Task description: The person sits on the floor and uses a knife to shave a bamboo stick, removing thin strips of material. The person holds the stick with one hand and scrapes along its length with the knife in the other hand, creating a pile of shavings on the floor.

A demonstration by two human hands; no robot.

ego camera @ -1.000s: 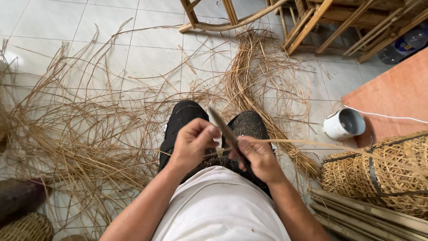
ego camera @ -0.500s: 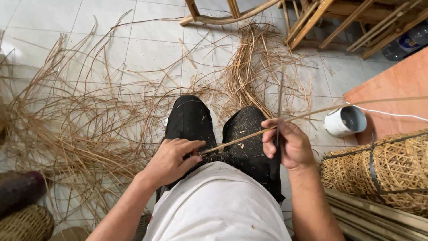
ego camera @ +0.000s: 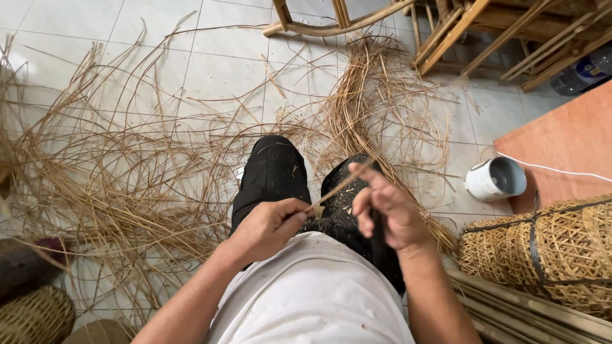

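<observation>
I sit with black-trousered knees (ego camera: 274, 178) over a tiled floor. My left hand (ego camera: 268, 228) pinches the near end of a thin pale cane strip (ego camera: 344, 181), which slants up and right across my lap. My right hand (ego camera: 390, 213) is blurred, just right of the strip, fingers curled around a dark slim tool (ego camera: 378, 239) that points down toward my lap. The tool's tip is hidden against the trousers. Shavings lie on my lap.
Loose cane strips (ego camera: 121, 185) sprawl over the floor to the left and ahead. A white cup (ego camera: 496, 179) lies on its side by an orange board (ego camera: 561, 143). Woven baskets (ego camera: 561, 255) tied with black bands, bamboo slats (ego camera: 535, 312), wooden frames (ego camera: 459, 32), another basket (ego camera: 35, 315).
My hands were together on the strip, then spread apart. The right hand has now dropped back toward my lap and the strip sits shorter between the hands.
</observation>
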